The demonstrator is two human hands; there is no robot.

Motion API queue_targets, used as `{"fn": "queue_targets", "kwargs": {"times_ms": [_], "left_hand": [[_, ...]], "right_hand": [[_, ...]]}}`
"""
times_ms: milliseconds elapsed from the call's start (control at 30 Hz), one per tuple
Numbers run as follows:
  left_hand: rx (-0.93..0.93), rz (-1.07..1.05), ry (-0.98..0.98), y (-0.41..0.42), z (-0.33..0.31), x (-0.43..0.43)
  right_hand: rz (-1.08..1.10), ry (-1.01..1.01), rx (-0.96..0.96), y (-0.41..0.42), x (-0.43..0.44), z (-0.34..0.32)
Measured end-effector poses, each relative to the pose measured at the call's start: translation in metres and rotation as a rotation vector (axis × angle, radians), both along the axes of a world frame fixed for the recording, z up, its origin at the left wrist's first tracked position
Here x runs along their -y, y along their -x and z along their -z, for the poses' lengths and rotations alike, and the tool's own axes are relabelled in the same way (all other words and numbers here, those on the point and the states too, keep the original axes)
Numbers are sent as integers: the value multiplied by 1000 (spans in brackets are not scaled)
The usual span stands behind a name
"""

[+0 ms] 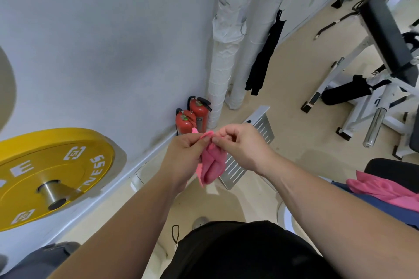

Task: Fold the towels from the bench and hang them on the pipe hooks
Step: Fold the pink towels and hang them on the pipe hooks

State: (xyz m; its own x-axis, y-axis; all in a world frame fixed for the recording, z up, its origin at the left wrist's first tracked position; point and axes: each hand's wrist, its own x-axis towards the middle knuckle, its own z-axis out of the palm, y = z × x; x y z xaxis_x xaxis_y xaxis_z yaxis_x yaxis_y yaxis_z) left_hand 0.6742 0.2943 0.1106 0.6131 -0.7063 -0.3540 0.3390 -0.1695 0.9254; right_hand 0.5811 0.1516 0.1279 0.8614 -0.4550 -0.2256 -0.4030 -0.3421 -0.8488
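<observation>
Pink towel [212, 163] was pinched along its top edge by left hand [183, 156] and right hand [240, 145], both closed, folds hanging below.

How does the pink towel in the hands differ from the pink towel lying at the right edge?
The held pink towel hangs bunched in the air, pinched at its top by the left hand and right hand; the other pink towel lies spread and crumpled on blue cloth, untouched. The held one shows narrow and gathered; the lying one spreads wider. Both are the same pink.
</observation>
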Motion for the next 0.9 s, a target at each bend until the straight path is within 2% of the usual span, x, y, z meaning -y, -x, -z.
{"fn": "queue_targets", "kwargs": {"times_ms": [100, 233, 267, 333, 433, 533, 700, 800, 900], "left_hand": [[-19, -11, 0, -1, 3, -2], [-39, -39, 24, -3, 1, -3], [-47, -40, 22, -4, 1, -3], [-75, -17, 25, -5, 1, -3], [-165, -8, 52, -5, 3, -4], [-198, -37, 37, -6, 4, -5], [-147, -62, 13, -14, 7, -7], [-99, 60, 30, -14, 2, -7], [-79, 87, 51, -15, 1, -7]], "right_hand": [[-19, 45, -21, -4, 1, -1], [27, -270, 13, -7, 1, 0], [20, -295, 11, -8, 2, 1], [18, -192, 16, -9, 3, 3], [42, 80, 90, -11, 5, 5], [-89, 245, 167, -13, 8, 4], [-170, 52, 0, -12, 8, -7], [-97, 70, 10, -18, 3, -7], [-61, 76, 17, -22, 4, -8]]}}
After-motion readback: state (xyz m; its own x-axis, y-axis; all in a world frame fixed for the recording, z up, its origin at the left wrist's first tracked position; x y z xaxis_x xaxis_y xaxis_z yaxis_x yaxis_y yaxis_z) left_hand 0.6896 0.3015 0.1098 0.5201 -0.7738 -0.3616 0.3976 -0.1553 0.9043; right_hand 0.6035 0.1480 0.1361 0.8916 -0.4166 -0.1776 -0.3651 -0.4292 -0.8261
